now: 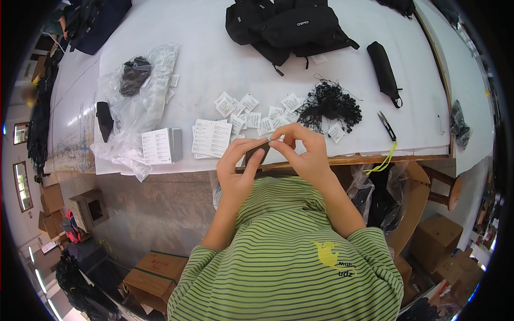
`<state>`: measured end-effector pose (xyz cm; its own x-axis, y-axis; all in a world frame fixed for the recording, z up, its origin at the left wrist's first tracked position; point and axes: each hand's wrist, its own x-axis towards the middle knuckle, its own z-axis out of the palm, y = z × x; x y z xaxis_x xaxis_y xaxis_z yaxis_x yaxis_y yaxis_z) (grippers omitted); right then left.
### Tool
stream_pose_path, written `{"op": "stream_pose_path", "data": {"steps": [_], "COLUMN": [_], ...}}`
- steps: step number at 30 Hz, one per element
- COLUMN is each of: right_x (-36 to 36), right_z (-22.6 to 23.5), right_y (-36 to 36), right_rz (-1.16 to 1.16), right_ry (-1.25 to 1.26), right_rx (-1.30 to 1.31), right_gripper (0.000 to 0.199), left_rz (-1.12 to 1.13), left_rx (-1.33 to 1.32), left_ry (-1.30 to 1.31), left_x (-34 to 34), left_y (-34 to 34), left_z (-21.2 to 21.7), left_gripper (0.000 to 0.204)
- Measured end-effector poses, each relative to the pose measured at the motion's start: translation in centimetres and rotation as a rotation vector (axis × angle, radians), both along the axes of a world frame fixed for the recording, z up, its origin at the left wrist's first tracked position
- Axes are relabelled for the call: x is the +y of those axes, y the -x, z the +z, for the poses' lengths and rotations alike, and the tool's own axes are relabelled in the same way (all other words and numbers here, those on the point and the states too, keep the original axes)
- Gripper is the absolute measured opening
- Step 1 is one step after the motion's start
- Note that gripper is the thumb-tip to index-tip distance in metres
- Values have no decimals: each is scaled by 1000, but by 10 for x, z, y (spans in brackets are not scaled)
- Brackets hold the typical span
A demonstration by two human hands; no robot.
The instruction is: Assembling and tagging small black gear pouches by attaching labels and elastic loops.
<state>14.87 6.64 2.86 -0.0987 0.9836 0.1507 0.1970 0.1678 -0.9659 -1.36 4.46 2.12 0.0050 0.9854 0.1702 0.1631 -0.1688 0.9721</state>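
Observation:
My left hand point(239, 163) is closed around a small dark flat piece point(258, 153), its thumb lying across the face. Beside it, my right hand point(306, 150) pinches thumb and forefinger together at the piece's upper corner; what sits between those fingertips is too small to make out. Both hands are just over the table's near edge. Right beyond them lie loose white printed tags point(252, 119), and to the left a spread of white printed cards point(211, 138). A tangled heap of black strings point(330, 107) rests past my right hand.
A card stack point(156, 147) and clear plastic bag point(131, 115) lie left on the white table point(203, 64). Black bags point(292, 27) are piled at the back. To the right are a black pouch point(382, 69) and snips point(386, 127) with yellow cord. Cardboard boxes point(155, 275) stand below.

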Motion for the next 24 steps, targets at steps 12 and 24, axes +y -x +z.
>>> {"op": "stream_pose_path", "data": {"steps": [12, 24], "right_x": [-7, -8], "right_z": [-7, -28], "right_y": [-11, -23], "right_rz": [299, 270], "right_ry": [182, 558], "right_rx": [-50, 290], "right_gripper": [10, 15], "left_rz": [-360, -382], "left_rx": [-277, -242], "left_ry": [512, 422], "left_x": [9, 48], "left_y": [28, 5], "left_z": [-14, -20], "left_gripper": [6, 12]}}
